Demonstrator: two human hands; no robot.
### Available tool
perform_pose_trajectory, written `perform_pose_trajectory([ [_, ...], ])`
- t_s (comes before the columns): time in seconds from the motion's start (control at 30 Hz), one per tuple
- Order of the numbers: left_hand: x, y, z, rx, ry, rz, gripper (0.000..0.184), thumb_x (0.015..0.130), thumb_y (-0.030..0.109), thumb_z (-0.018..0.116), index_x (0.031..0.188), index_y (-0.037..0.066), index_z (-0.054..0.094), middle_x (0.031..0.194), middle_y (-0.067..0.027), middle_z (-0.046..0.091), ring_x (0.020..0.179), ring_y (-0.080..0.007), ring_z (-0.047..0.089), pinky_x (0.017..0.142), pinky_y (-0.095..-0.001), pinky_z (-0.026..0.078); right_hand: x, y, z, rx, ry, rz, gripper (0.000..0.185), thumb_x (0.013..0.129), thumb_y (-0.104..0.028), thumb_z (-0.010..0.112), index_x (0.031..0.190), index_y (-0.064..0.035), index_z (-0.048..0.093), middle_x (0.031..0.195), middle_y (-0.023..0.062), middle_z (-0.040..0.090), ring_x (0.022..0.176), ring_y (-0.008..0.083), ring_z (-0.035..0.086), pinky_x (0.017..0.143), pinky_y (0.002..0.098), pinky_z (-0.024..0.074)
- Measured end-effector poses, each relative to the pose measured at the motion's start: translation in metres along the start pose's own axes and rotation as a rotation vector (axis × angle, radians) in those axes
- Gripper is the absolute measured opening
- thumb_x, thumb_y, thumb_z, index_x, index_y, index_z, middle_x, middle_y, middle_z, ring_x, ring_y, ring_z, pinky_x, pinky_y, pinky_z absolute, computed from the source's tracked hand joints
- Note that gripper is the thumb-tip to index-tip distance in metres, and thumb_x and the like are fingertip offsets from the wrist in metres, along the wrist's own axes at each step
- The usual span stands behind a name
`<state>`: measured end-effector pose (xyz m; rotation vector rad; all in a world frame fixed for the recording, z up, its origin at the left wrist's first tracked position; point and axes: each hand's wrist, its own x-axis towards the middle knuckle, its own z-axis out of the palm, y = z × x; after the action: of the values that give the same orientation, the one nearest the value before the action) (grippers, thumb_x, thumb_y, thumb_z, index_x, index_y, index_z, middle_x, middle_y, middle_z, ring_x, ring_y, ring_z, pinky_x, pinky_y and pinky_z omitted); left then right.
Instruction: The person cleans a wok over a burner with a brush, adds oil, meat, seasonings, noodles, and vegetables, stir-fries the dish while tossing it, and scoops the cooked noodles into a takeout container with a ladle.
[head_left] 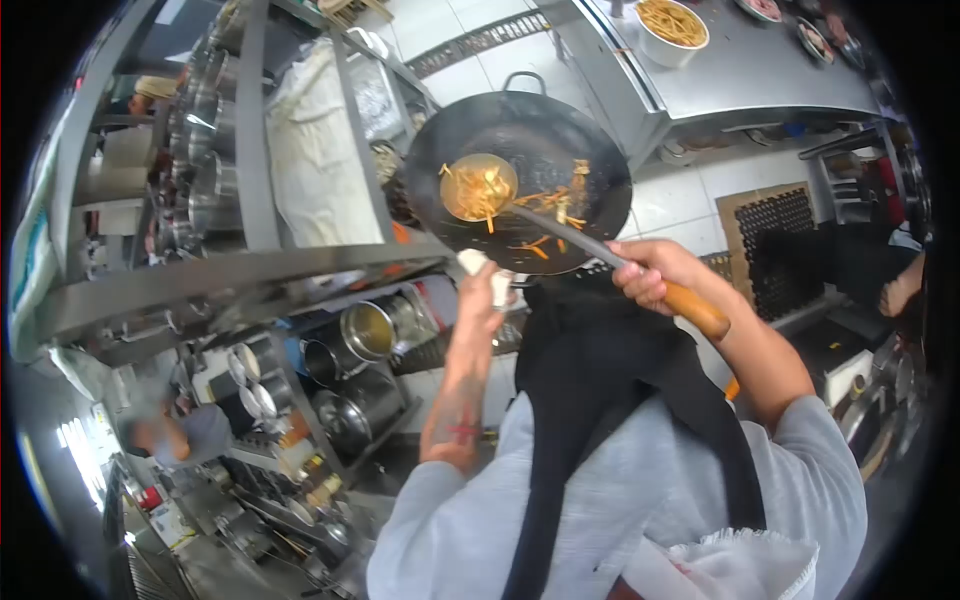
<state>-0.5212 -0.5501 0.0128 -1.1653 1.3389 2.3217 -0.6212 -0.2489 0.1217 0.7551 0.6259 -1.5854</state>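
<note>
A large dark wok (545, 135) is in front of me, its far loop handle (525, 80) pointing away. At its near left rim my left hand (484, 292) is closed round a folded white cloth (472, 263); whether it also grips a handle beneath is hidden. My right hand (650, 275) is wrapped round a ladle (575, 235) with a wooden handle end. The ladle's round bowl lies inside the wok, filled with noodles (483, 188) and orange shreds. More shreds (545, 200) are scattered over the wok's inner surface.
A steel counter (760, 80) at the upper right bears a white tub (673, 50) of noodles and small bowls. Steel shelving (260, 120) with stacked pans runs along the left. Pots (367, 330) stand below it. Another person (180, 430) is at the lower left.
</note>
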Motion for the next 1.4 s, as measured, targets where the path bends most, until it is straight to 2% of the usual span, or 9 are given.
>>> perform_pose_trajectory([
  [0.07, -0.026, 0.002, -0.003, -0.051, -0.012, -0.005, 0.010, 0.092, 0.010, 0.053, 0.098, 0.005, 0.047, 0.078, -0.0086, 0.057, 0.064, -0.0178, 0.061, 0.037, -0.0278, 0.041, -0.023, -0.019, -0.006, -0.085, -0.100, -0.016, 0.007, 0.101, -0.020, 0.046, 0.101, -0.0146, 0.041, 0.068, -0.0031, 0.044, 0.044, 0.0020, 0.034, 0.034, 0.0184, 0.0292],
  [0.27, -0.080, -0.003, 0.020, 0.092, 0.044, 0.202, 0.014, 0.091, 0.007, 0.050, 0.104, 0.002, 0.050, 0.080, -0.0086, 0.059, 0.062, -0.0148, 0.059, 0.038, -0.0257, 0.046, -0.095, -0.057, 0.000, -1.606, 0.512, -0.392, 0.046, 0.101, -0.021, 0.041, 0.143, -0.0047, 0.039, 0.070, 0.0032, 0.051, 0.047, 0.0118, 0.052, 0.041, 0.0267, 0.0487],
  [0.37, -0.063, -0.020, 0.026, 0.160, 0.076, 0.245, 0.013, 0.090, 0.007, 0.052, 0.102, 0.003, 0.051, 0.076, -0.0071, 0.059, 0.056, -0.0150, 0.058, 0.038, -0.0257, 0.046, -0.054, -0.046, -0.042, -1.623, 0.548, -0.394, 0.045, 0.101, -0.021, 0.039, 0.143, -0.0042, 0.039, 0.069, 0.0039, 0.051, 0.049, 0.0114, 0.053, 0.042, 0.0273, 0.0504],
  [0.6, 0.009, -0.091, 0.032, 0.243, 0.258, 0.557, 0.020, 0.086, -0.002, 0.058, 0.105, 0.004, 0.056, 0.085, 0.0000, 0.059, 0.064, -0.0089, 0.054, 0.052, -0.0241, 0.042, 0.008, 0.015, -0.078, -0.384, -0.241, -0.165, 0.041, 0.102, -0.023, 0.046, 0.142, -0.0138, 0.041, 0.067, -0.0006, 0.046, 0.042, 0.0034, 0.037, 0.034, 0.0191, 0.0362],
  [0.73, -0.028, -0.067, 0.023, 0.127, 0.241, 0.295, 0.011, 0.090, 0.008, 0.055, 0.101, 0.004, 0.056, 0.085, -0.0060, 0.062, 0.064, -0.0154, 0.060, 0.045, -0.0297, 0.048, -0.003, 0.031, -0.097, 0.058, -0.551, 0.074, 0.034, 0.103, -0.023, 0.045, 0.137, -0.0165, 0.044, 0.067, 0.0005, 0.043, 0.041, 0.0015, 0.035, 0.030, 0.0151, 0.0296],
  [0.87, -0.055, -0.039, -0.016, 0.031, 0.113, 0.053, 0.016, 0.094, 0.019, 0.052, 0.100, 0.004, 0.052, 0.071, -0.0083, 0.059, 0.052, -0.0165, 0.056, 0.038, -0.0265, 0.044, -0.017, 0.029, -0.049, -0.011, -0.364, 0.061, 0.015, 0.101, -0.020, 0.048, 0.090, -0.0121, 0.042, 0.068, -0.0015, 0.045, 0.042, 0.0001, 0.036, 0.033, 0.0142, 0.0317],
  [1.03, -0.091, -0.003, -0.033, 0.014, 0.050, 0.142, 0.010, 0.094, 0.016, 0.052, 0.096, 0.006, 0.052, 0.074, -0.0094, 0.059, 0.055, -0.0151, 0.056, 0.039, -0.0251, 0.043, -0.069, 0.001, -0.024, -0.690, 0.123, -0.238, 0.038, 0.100, -0.019, 0.045, 0.136, -0.0060, 0.047, 0.066, -0.0029, 0.045, 0.044, 0.0028, 0.039, 0.035, 0.0200, 0.0345],
  [1.2, -0.054, 0.010, -0.041, 0.200, -0.050, 0.481, 0.014, 0.087, 0.005, 0.053, 0.100, 0.006, 0.054, 0.075, -0.0026, 0.059, 0.056, -0.0104, 0.055, 0.042, -0.0245, 0.042, -0.059, 0.023, 0.023, -1.471, 0.563, -0.331, 0.046, 0.101, -0.020, 0.044, 0.144, -0.0048, 0.040, 0.069, 0.0002, 0.049, 0.047, 0.0072, 0.042, 0.039, 0.0237, 0.0428],
  [1.4, 0.026, -0.007, -0.033, 0.693, 0.338, 0.862, 0.032, 0.078, 0.008, 0.064, 0.107, 0.003, 0.054, 0.090, -0.0054, 0.059, 0.073, -0.0152, 0.059, 0.065, -0.0323, 0.049, 0.016, 0.077, 0.008, -0.406, -0.076, -0.341, 0.044, 0.101, -0.022, 0.047, 0.144, -0.0135, 0.039, 0.068, -0.0015, 0.044, 0.041, 0.0023, 0.035, 0.032, 0.0183, 0.0331],
])
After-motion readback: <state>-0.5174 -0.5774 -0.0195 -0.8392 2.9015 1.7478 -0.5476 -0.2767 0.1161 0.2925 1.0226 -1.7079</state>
